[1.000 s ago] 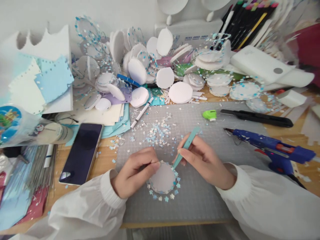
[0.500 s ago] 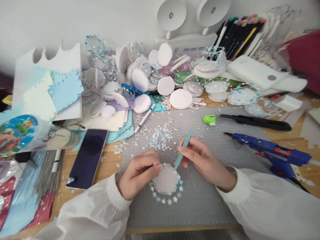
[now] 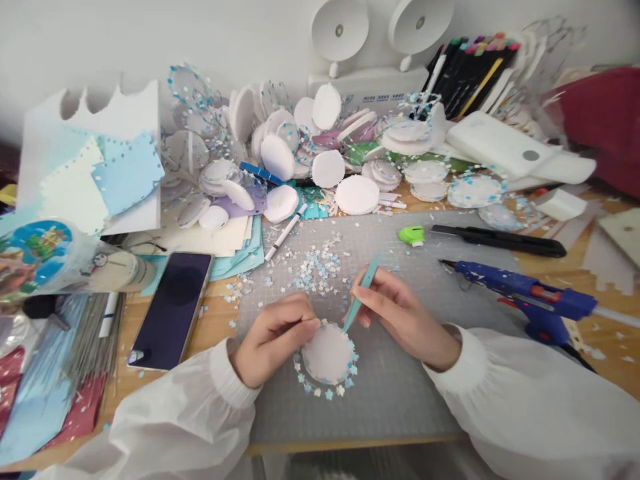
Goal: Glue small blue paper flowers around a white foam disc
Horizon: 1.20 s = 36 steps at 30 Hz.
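My left hand pinches the upper left edge of a round white disc, which has small blue and white flowers around its rim. Between the thumb and fingers of my right hand are teal tweezers, slanting down with their tip at the disc's upper right edge. Whether the tip grips a flower is too small to tell. Above the hands, loose paper flowers lie scattered on the grey cutting mat.
A phone and a cup are on the left. To the right lie a blue glue gun, a black cutter and a green tool. White discs crowd the back, below a two-headed lamp.
The whole view has shifted slightly, so everything appears a little farther left and up. Both hands keep their holds, and the tweezers' tip remains at the disc's edge.
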### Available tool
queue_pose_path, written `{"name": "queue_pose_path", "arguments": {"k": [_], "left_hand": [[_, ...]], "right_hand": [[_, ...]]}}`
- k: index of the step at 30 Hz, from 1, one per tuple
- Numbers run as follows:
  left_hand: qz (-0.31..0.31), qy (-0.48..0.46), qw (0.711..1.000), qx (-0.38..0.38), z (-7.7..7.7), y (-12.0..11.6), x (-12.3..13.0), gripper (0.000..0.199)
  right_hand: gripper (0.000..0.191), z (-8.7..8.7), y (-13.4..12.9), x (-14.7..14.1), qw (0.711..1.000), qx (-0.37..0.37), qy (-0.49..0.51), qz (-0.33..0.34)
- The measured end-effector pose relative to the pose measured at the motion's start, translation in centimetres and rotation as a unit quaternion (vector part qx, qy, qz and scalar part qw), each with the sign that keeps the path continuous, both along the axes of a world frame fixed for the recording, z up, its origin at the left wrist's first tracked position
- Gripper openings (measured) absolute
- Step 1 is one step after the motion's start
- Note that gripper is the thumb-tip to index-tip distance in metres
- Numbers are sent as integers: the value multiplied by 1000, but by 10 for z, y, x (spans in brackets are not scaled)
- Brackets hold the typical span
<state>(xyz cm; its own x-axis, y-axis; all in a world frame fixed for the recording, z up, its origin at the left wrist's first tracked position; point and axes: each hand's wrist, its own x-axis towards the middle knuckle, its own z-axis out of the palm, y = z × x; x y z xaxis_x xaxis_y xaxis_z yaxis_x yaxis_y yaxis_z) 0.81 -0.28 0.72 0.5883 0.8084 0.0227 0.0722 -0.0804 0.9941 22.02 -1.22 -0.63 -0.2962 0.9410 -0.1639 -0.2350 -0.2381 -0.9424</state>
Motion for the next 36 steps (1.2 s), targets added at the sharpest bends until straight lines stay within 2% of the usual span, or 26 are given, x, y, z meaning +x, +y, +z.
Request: {"name": "queue_pose_path", "arguments": {"k": [5,11,15,21,25,30,33,36], "left_hand": [[9,15,1000,5,2,1,1,36],[5,17,1000,22,3,2,0,38],[-31,18,998,56,2,1,0,34],[-40,26,991,124,1,-2,2,21],[-12,46,987,153,1,-4,2,14],[36,49,988,143,2,-5,1,10],[69,30,991,113,2,-2,0,18],[103,17,993,52,1,1,0,24]], "right_hand": [[23,-1,0,0,1000,13,12,-19],[18,2,1,6,994,51,15,-99],[9,9,0,11,981,128,14,-143],[9,18,-4,12,942,238,-102,-215],[14,14,-4,11,934,246,-138,-219],[15,7,-1,11,923,265,-168,-224],[16,9,-1,11,922,275,-167,-213],[16,14,-3,10,933,283,-139,-172]]}}
